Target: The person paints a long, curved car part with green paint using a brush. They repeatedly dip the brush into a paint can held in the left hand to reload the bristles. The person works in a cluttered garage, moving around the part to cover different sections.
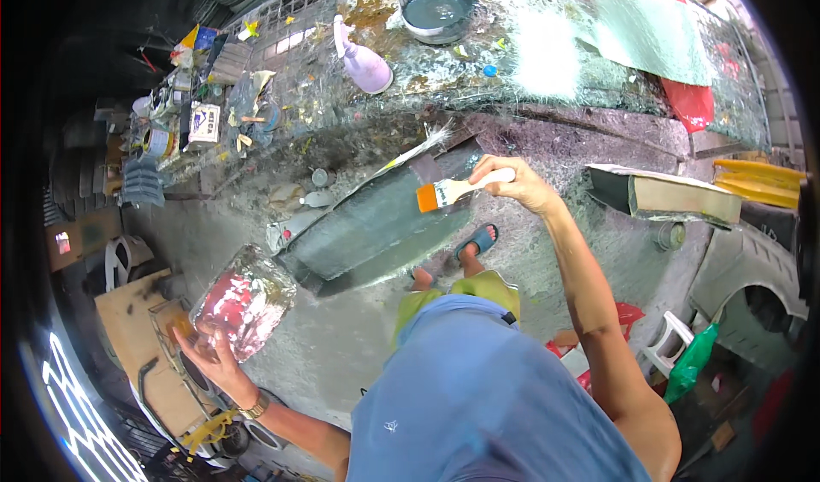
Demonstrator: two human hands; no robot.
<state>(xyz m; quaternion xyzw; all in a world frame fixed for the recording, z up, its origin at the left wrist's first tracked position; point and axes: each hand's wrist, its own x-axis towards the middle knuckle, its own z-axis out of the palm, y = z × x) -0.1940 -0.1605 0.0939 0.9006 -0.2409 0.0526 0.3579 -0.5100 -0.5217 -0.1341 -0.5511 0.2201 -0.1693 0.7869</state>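
My right hand [523,187] is closed round the white handle of a flat paintbrush [446,194]. Its orange bristles point left, above a long dark grey moulded panel [367,226] that lies slanting below the bench. At the lower left, my left hand [215,361] grips the near edge of a shiny foil tray [256,298] with something red in it. The tray is held off the floor, left of the panel's near end, and the left fingertips are partly hidden behind it.
A stained workbench [504,80] runs across the far side. On it are a lilac spray bottle [367,67], a dark basin of liquid [437,10] and a pale sheet [653,38]. Cans and boxes crowd its left end. A pale trough-shaped part [683,198] stands at right; cardboard [137,320] is at left.
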